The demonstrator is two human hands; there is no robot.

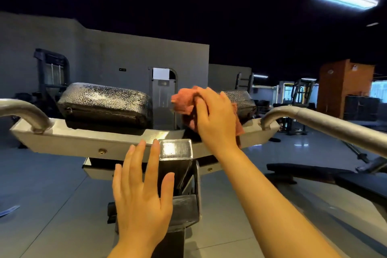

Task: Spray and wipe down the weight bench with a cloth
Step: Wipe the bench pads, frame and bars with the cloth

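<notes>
**Soft cloth bunched in the right grip, working the far pad**

The right hand [215,119] holds a reddish cloth [185,101], fingers curled over a crumpled wad of it, with loose folds spilling out above the knuckles and below the heel of the palm. It sits against the near side of the right-hand black pad [240,100], most of which the hand and cloth hide. The left hand [140,199] holds nothing: fingers straight and spread, hovering over the machine's central post [176,150]; whether the fingertips touch the cross-beam [83,138] cannot be told.

The cloth looks light, limp and absorbent, so it will probably fold and slip inside the palm unless gathered thick, as it is here; a flat palm behind the wad should spread pressure better than fingertips alone. The left-hand black pad [104,102] glistens with fine droplets, so it appears sprayed and not yet wiped. Its vinyl skin looks padded and slick when wet, likely yielding a little under pressure, and the seams along its lower edge may trap liquid.

The steel beam and the curved handles [314,118] are rigid and offer a sound brace for the free hand. No spray bottle is in view.
</notes>
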